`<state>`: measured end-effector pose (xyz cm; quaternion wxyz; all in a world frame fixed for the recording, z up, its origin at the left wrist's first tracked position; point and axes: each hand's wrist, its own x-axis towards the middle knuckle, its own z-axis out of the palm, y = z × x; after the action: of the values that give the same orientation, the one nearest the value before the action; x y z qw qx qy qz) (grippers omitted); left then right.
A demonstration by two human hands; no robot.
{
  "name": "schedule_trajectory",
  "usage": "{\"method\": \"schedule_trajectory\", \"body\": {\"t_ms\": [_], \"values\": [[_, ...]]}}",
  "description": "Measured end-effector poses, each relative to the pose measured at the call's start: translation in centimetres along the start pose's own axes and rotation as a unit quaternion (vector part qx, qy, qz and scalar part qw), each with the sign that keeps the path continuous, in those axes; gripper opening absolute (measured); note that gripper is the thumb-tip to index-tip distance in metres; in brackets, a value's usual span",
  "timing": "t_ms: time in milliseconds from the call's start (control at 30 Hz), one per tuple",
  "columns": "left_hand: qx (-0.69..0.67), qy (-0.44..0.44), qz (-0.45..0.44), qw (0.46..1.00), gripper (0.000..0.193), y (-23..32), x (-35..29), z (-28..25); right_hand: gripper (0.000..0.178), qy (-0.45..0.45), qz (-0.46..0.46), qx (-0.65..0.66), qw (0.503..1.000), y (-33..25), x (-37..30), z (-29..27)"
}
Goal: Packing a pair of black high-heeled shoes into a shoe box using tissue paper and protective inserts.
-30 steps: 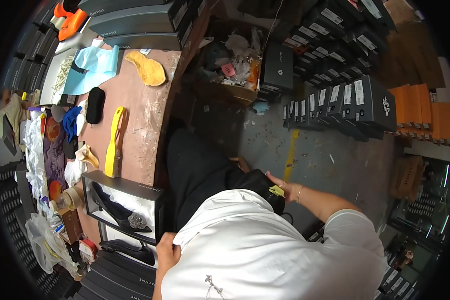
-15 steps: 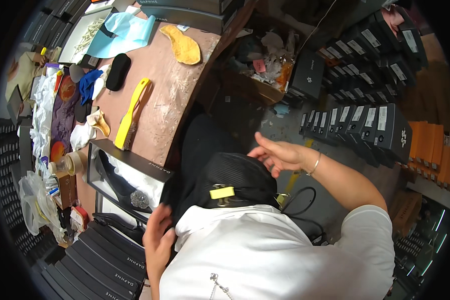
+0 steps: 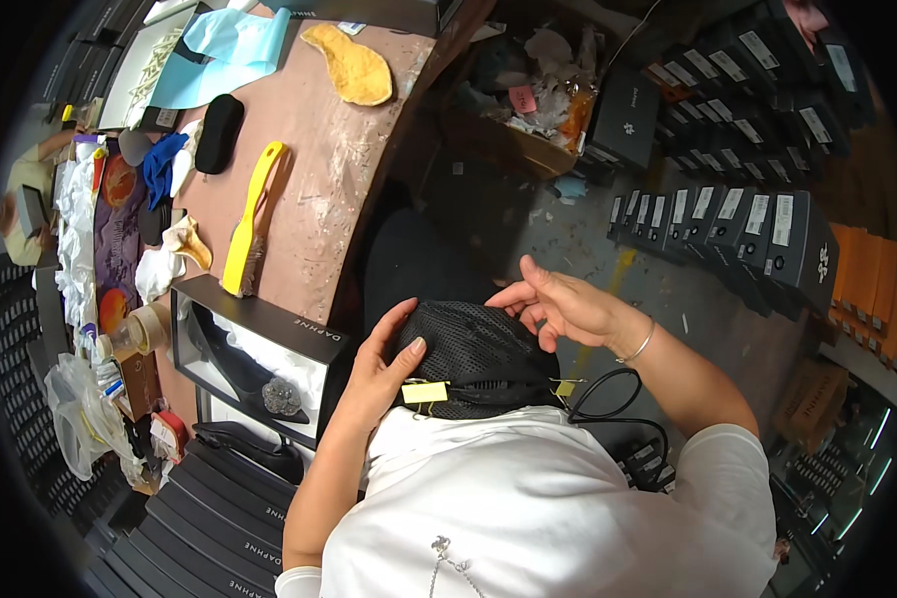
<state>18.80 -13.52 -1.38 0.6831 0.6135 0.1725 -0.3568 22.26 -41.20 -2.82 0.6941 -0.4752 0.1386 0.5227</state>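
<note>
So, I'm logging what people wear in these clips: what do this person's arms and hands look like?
Both forearms are bare. The left hand wears no glove or ring that shows. The right hand is also ungloved, with a thin silver bracelet at the wrist. Short white sleeves of a white T-shirt cover the upper arms.

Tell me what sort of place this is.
Probably a shoe stockroom or packing bench. Rows of black shoe boxes stand on the floor, an open box holding a black shoe sits on the brown worktable, and a yellow brush lies beside it.
</note>
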Motion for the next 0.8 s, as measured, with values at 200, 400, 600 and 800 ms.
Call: {"method": "schedule_trajectory", "body": {"t_ms": [200, 400, 600, 800], "values": [[-0.011, 0.017, 0.046, 0.999, 0.059, 0.3, -1.1, 0.2, 0.094, -0.017, -0.001, -0.027, 0.999, -0.9, -0.3, 0.8], [-0.027, 0.019, 0.038, 0.999, 0.059, 0.2, -1.4, 0.1, 0.094, -0.028, 0.001, -0.044, 0.999, -1.1, 0.0, 0.8], [0.161, 0.059, 0.144, 0.975, 0.055, -0.5, -0.9, -2.2, 0.072, 0.109, -0.01, -0.099, 0.989, 0.0, 1.3, -1.0], [0.287, -0.046, 0.208, 0.934, 0.063, 0.9, -2.8, -2.4, 0.041, 0.024, 0.053, -0.496, 0.866, -1.8, -2.8, -2.6]]}}
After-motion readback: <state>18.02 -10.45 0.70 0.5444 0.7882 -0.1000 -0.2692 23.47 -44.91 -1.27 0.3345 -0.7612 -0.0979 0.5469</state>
